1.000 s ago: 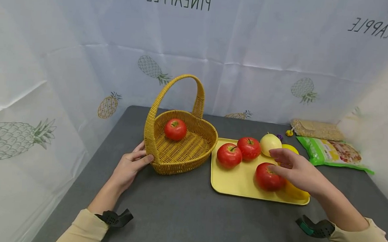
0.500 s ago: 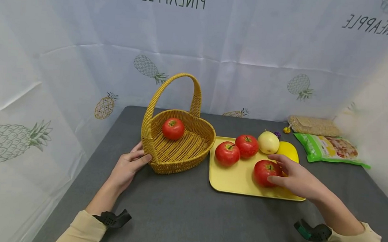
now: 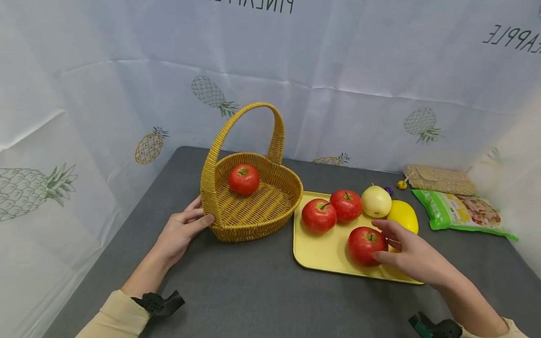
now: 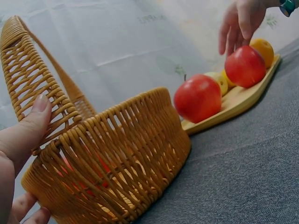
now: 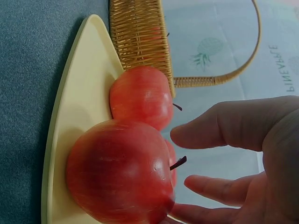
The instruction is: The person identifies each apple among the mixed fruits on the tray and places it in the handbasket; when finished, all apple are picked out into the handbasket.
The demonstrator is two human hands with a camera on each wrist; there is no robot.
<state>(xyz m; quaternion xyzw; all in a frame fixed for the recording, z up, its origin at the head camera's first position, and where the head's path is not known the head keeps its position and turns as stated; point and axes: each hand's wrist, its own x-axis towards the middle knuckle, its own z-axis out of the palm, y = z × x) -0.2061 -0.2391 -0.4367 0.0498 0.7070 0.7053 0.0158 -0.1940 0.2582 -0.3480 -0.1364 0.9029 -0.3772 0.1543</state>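
My left hand (image 3: pixel 178 234) grips the woven, heart-shaped basket (image 3: pixel 248 234) at the foot of its handle, thumb on the outside in the left wrist view. Inside the basket lies a red apple (image 3: pixel 244 179). Over the right part of the yellow tray (image 3: pixel 325 256), my right hand (image 3: pixel 415 253) is beside the nearest red apple (image 3: pixel 365 245), thumb and fingers spread. The right wrist view shows the thumb (image 5: pixel 201 130) apart from this apple, with lower fingers at its far side. Two more apples (image 3: pixel 318 216) sit at the tray's left and back.
A pale round fruit (image 3: pixel 376 201) and a yellow fruit (image 3: pixel 403 217) lie at the tray's back right. Beyond it are a green food packet (image 3: pixel 465 212), a bag of grains (image 3: pixel 442 179) and a small yellow trinket (image 3: pixel 402 184). A pineapple-print cloth (image 3: pixel 348 91) hangs behind the table.
My right hand has lowered and closed in on the nearest apple, which has shifted slightly left on the tray. The left hand stays on the basket.
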